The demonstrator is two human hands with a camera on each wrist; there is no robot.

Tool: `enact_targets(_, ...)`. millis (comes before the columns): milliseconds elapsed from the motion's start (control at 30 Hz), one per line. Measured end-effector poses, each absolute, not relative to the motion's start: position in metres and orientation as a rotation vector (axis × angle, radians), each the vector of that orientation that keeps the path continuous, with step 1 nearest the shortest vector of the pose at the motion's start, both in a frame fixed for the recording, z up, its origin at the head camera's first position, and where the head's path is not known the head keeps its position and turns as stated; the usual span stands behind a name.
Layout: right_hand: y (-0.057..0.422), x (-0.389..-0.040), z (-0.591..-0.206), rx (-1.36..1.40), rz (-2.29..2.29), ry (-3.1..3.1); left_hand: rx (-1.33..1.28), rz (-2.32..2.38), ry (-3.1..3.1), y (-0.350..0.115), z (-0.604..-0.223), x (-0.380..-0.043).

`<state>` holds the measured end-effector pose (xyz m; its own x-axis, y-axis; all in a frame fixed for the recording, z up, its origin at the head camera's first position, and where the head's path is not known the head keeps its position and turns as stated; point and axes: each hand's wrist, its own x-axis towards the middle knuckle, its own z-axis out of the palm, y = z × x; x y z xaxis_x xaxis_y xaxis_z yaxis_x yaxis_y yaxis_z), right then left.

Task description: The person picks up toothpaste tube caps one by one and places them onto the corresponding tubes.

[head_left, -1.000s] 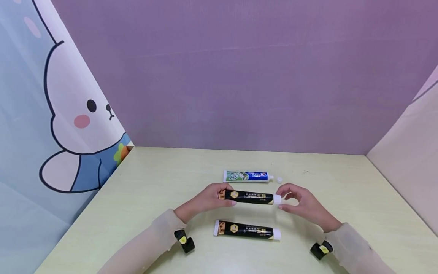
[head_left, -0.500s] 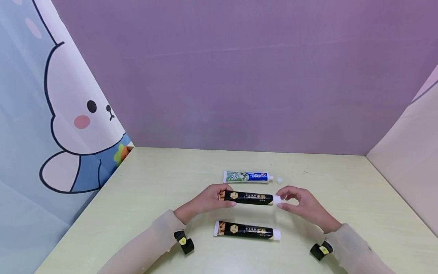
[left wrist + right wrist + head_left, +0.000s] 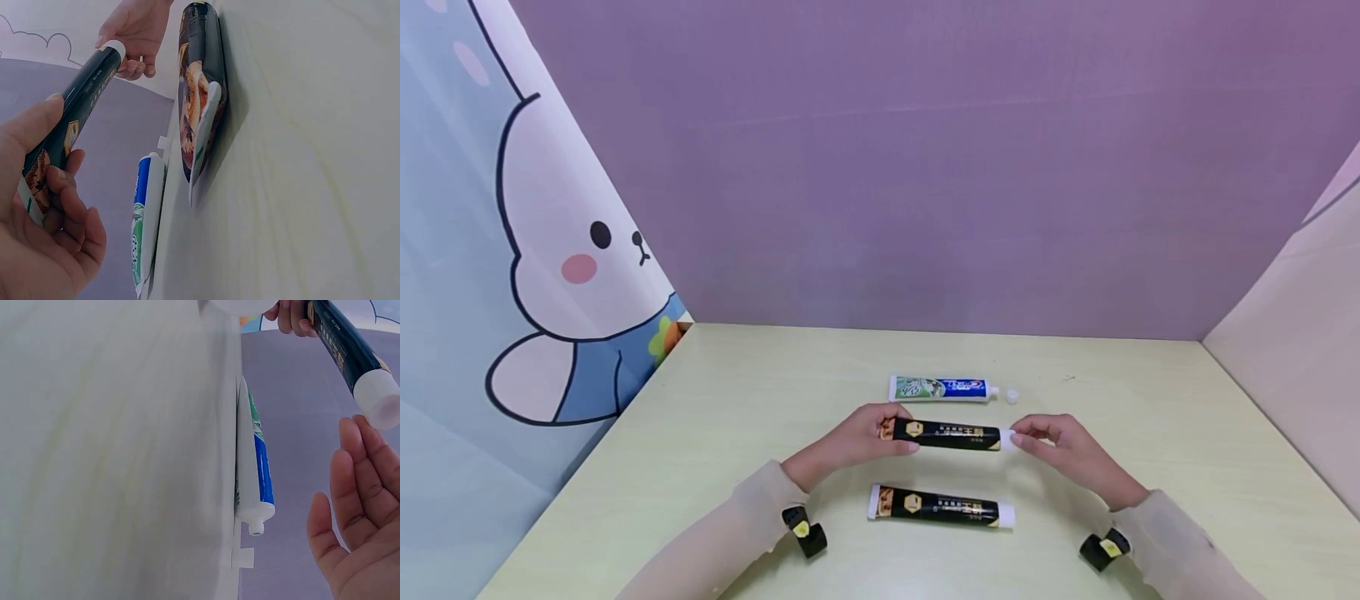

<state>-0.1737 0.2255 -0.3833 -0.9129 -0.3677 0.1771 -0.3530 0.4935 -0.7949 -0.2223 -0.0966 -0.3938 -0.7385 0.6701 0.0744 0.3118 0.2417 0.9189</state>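
Observation:
My left hand (image 3: 861, 435) grips the crimped end of a black toothpaste tube (image 3: 955, 434), held level above the table with its white cap (image 3: 377, 394) pointing right. At that cap, the thumb and fingertips of my right hand (image 3: 1071, 452) pinch together; its other fingers (image 3: 342, 487) are loosely bent in the right wrist view. A matching black tube (image 3: 940, 506) lies nearer me, its own white cap on. Farther back lies a green-and-blue toothpaste tube (image 3: 928, 388) with a bare nozzle (image 3: 256, 528), a small white cap (image 3: 1012, 396) beside it.
The pale table (image 3: 760, 375) runs back to a purple panel (image 3: 925, 167). A blue sheet with a cartoon rabbit (image 3: 580, 267) hangs along the left, and a pale sheet (image 3: 1300, 333) closes the right side.
My right thumb and fingertips have drawn closer together onto the white cap of the held tube. My left hand and the lying tubes have stayed in place.

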Motion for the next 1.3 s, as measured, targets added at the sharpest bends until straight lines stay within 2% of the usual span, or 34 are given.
enact_targets(533,0.230,-0.178,-0.387,-0.692,-1.456,2.558,0.910,1.491,2.191,-0.097,-0.398,-0.224)
enact_targets(900,0.226,-0.177,-0.388,-1.002,-1.509,2.670,0.915,1.490,2.192,-0.098,-0.398,-0.223)
enact_targets(1300,0.226,-0.177,-0.390,-0.996,-1.533,2.676,0.895,1.479,2.201,-0.097,-0.387,-0.216)
